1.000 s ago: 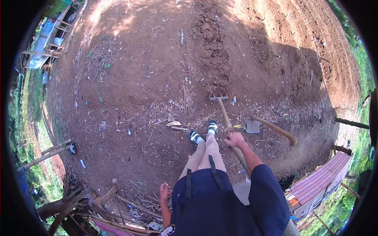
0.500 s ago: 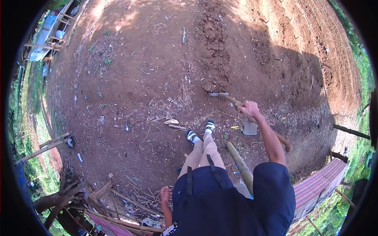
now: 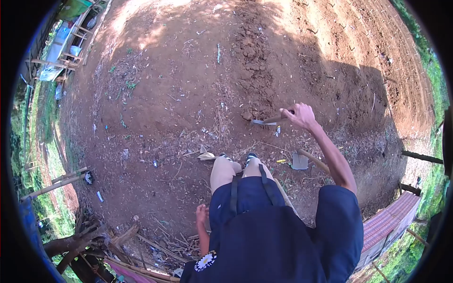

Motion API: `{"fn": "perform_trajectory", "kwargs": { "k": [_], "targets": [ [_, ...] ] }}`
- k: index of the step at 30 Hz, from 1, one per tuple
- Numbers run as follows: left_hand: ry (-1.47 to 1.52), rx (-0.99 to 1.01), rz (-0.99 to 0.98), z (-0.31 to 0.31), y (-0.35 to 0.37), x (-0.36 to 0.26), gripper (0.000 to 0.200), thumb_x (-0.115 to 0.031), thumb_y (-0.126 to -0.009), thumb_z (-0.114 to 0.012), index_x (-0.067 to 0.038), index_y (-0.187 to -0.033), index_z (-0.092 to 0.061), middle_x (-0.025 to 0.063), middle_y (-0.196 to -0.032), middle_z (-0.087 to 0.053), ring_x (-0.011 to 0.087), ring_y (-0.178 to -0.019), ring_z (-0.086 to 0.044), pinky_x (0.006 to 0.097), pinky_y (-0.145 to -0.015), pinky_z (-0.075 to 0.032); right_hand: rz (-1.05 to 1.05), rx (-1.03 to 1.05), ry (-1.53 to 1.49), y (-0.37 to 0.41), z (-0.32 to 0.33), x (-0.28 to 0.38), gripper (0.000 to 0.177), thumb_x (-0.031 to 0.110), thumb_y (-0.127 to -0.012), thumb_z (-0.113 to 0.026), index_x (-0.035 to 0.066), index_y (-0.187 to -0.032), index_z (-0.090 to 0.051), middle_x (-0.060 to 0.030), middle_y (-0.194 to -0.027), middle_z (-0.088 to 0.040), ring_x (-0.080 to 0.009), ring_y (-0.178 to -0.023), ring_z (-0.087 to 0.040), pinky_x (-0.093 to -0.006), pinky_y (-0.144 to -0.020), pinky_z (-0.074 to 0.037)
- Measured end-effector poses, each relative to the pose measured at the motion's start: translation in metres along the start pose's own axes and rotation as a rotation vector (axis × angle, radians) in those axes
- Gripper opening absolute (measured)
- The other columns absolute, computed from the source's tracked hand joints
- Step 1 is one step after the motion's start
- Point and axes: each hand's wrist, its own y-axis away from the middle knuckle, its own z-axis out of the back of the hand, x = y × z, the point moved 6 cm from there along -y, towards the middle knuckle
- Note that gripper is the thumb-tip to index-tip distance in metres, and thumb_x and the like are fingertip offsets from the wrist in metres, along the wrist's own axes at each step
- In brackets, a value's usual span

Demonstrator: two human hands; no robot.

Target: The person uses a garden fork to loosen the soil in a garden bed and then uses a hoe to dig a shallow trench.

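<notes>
My right hand (image 3: pixel 300 115) is closed around the wooden handle of a hoe. The hoe's metal blade (image 3: pixel 263 122) rests at the near end of a strip of loosened, cloddy soil (image 3: pixel 257 70). Behind my hand, the rest of the handle (image 3: pixel 315 162) slants down toward my right arm. My left hand (image 3: pixel 201 214) hangs beside my left hip, its fingers curled; whether it holds anything is too small to tell.
A flat grey piece (image 3: pixel 299 161) lies on the ground right of my legs. Sticks and branches (image 3: pixel 174 243) are piled at the lower left. A patterned cloth (image 3: pixel 389 221) hangs at the lower right. Bamboo poles (image 3: pixel 54 183) stick in from the left.
My right hand has risen slightly with the handle, which is now tilted differently. The blade has shifted slightly down. My knees look more bent, and my body hides the thick pole beside me.
</notes>
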Motion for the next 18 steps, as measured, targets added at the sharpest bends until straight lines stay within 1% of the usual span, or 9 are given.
{"fn": "perform_trajectory", "kwargs": {
  "k": [2,4,6,8,11,13,15,17,18],
  "targets": [
    [-0.062,0.065,-0.069,-0.021,-0.017,-0.020,0.030,-0.031,-0.086,-0.050,-0.012,-0.110,-0.049,0.0018,-0.084,-0.055,0.0089,-0.062,-0.051,0.0246,-0.052,-0.041,0.017,0.010,0.060,0.005,0.022,0.020,0.046,0.054,-0.079,-0.042,0.017,-0.081,-0.070,-0.0106,-0.047,-0.051,-0.0256,-0.045,-0.052,-0.0381,-0.048,-0.042],
    [-0.110,0.096,-0.130,-0.027,-0.063,-0.003,0.029,-0.031,-0.087,-0.050,-0.012,-0.108,-0.050,0.0012,-0.082,-0.055,0.0086,-0.061,-0.051,0.0239,-0.051,-0.041,0.011,0.033,0.092,0.018,0.052,0.048,0.051,0.057,-0.079,-0.040,0.016,-0.080,-0.070,-0.0092,-0.045,-0.050,-0.0245,-0.043,-0.051,-0.0369,-0.046,-0.041],
    [-0.158,0.138,-0.183,-0.035,-0.077,-0.014,0.028,-0.031,-0.087,-0.049,-0.011,-0.106,-0.050,0.0006,-0.080,-0.055,0.0082,-0.061,-0.051,0.0233,-0.050,-0.041,0.008,0.050,0.096,0.030,0.076,0.062,0.053,0.058,-0.081,-0.040,0.013,-0.083,-0.070,-0.0081,-0.047,-0.052,-0.0213,-0.042,-0.050,-0.0355,-0.046,-0.041],
    [-0.086,0.274,0.048,-0.052,-0.077,-0.043,0.025,-0.031,-0.087,-0.049,-0.012,-0.103,-0.051,-0.0003,-0.075,-0.053,0.0077,-0.058,-0.050,0.0226,-0.047,-0.040,-0.030,0.099,0.107,0.043,0.098,0.074,0.053,0.055,-0.082,-0.041,0.011,-0.087,-0.069,-0.0076,-0.048,-0.054,-0.0187,-0.041,-0.049,-0.0342,-0.045,-0.040],
    [-0.269,0.210,0.082,-0.048,-0.134,-0.065,0.024,-0.030,-0.086,-0.049,-0.014,-0.103,-0.050,-0.0004,-0.075,-0.054,0.0080,-0.054,-0.050,0.0221,-0.043,-0.039,0.038,0.125,0.079,0.054,0.122,0.101,0.051,0.053,-0.083,-0.042,0.010,-0.089,-0.068,-0.0066,-0.047,-0.055,-0.0171,-0.038,-0.047,-0.0331,-0.044,-0.039],
    [-0.258,0.219,0.126,-0.047,-0.117,-0.140,0.026,-0.032,-0.086,-0.049,-0.015,-0.104,-0.049,0.0008,-0.080,-0.055,0.0085,-0.057,-0.052,0.0233,-0.045,-0.041,0.064,0.114,0.061,0.049,0.120,0.105,0.051,0.053,-0.083,-0.042,0.010,-0.088,-0.068,-0.0060,-0.045,-0.053,-0.0169,-0.037,-0.046,-0.0326,-0.043,-0.038],
    [-0.116,0.143,-0.006,-0.040,-0.141,-0.184,0.030,-0.034,-0.086,-0.048,-0.014,-0.108,-0.048,0.0013,-0.084,-0.056,0.0082,-0.063,-0.053,0.0229,-0.049,-0.041,0.086,0.114,0.093,0.033,0.120,0.116,0.051,0.053,-0.083,-0.041,0.010,-0.087,-0.069,-0.0059,-0.042,-0.050,-0.0164,-0.036,-0.044,-0.0323,-0.042,-0.036],
    [-0.094,0.086,-0.144,-0.035,-0.141,-0.244,0.033,-0.033,-0.086,-0.048,-0.013,-0.113,-0.047,0.0024,-0.088,-0.057,0.0082,-0.069,-0.053,0.0227,-0.055,-0.042,0.068,0.098,0.130,0.002,0.077,0.097,0.053,0.054,-0.082,-0.040,0.010,-0.085,-0.069,-0.0071,-0.041,-0.048,-0.0189,-0.035,-0.043,-0.0335,-0.041,-0.036],
    [-0.097,0.080,-0.135,-0.036,-0.133,-0.265,0.033,-0.033,-0.086,-0.048,-0.013,-0.113,-0.047,0.0024,-0.088,-0.057,0.0082,-0.069,-0.053,0.0227,-0.055,-0.042,0.030,0.115,0.144,-0.016,0.039,0.081,0.053,0.054,-0.082,-0.039,0.011,-0.084,-0.069,-0.0081,-0.042,-0.049,-0.0207,-0.036,-0.045,-0.0346,-0.042,-0.037]
  ]
}}
